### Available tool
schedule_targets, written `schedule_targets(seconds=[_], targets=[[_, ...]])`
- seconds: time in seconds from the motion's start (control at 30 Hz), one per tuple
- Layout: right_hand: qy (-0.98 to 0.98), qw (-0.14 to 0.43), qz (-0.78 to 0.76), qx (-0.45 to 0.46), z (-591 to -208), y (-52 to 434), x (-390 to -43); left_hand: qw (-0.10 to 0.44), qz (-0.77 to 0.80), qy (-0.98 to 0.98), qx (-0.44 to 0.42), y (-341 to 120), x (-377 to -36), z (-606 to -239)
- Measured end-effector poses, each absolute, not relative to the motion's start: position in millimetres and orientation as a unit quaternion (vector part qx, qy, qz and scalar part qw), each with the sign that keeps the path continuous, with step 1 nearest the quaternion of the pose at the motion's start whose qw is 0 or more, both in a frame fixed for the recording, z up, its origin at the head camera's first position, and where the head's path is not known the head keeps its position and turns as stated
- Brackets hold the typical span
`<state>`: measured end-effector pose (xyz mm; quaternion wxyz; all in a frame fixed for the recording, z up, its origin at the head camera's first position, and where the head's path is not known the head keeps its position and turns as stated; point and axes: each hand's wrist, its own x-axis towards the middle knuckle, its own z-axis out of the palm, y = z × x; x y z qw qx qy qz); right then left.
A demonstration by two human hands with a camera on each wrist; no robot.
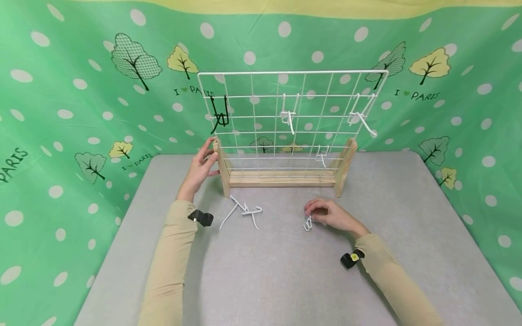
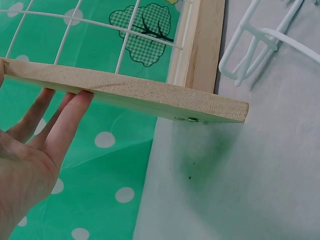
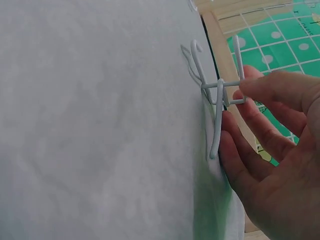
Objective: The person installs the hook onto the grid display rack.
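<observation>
Hook (image 3: 218, 120) in hand (image 1: 334, 216), inside table edges (image 1: 113, 253)

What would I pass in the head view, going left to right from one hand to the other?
Left hand → loose white hooks on the table → upper middle white hook hung on the wire grid → right hand.

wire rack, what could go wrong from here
The white hook is held only by the fingertips of the right hand, so it could slip or twist. The loose white hooks lie close together on the table and might snag if one is lifted. The left hand is on the left wooden side; a hard push there could shift the rack.
</observation>
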<state>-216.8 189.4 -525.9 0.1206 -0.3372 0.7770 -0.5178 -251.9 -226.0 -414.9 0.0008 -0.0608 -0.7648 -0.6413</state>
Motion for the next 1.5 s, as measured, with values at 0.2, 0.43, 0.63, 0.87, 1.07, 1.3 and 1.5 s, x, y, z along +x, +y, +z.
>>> schedule_targets(seconds=[0.2, 0.43, 0.63, 0.87, 1.07, 1.3, 1.5], targets=[[0.776, 0.13, -0.525, -0.326, -525.0, 188.2, -215.6, 0.0, -0.644, -0.762, -0.063, -226.3, -251.1, -414.7], [0.774, 0.131, -0.527, -0.325, -526.7, 186.4, -217.1, 0.0, -0.647, -0.76, -0.062, -228.4, -251.7, -416.4], [0.788, 0.122, -0.512, -0.318, -523.6, 181.1, -215.4, 0.001, -0.649, -0.759, -0.06, -228.6, -250.8, -416.2], [0.797, 0.13, -0.501, -0.313, -497.6, 171.4, -205.4, -0.001, -0.652, -0.756, -0.06, -228.4, -250.3, -416.0], [0.808, 0.147, -0.484, -0.302, -485.5, 167.8, -200.8, 0.001, -0.647, -0.76, -0.064, -228.0, -251.0, -416.7], [0.808, 0.149, -0.482, -0.304, -484.7, 164.6, -199.2, -0.004, -0.647, -0.76, -0.057, -226.9, -251.7, -415.9], [0.81, 0.147, -0.482, -0.301, -484.1, 163.2, -197.9, -0.001, -0.653, -0.755, -0.054, -234.3, -265.7, -434.0]])
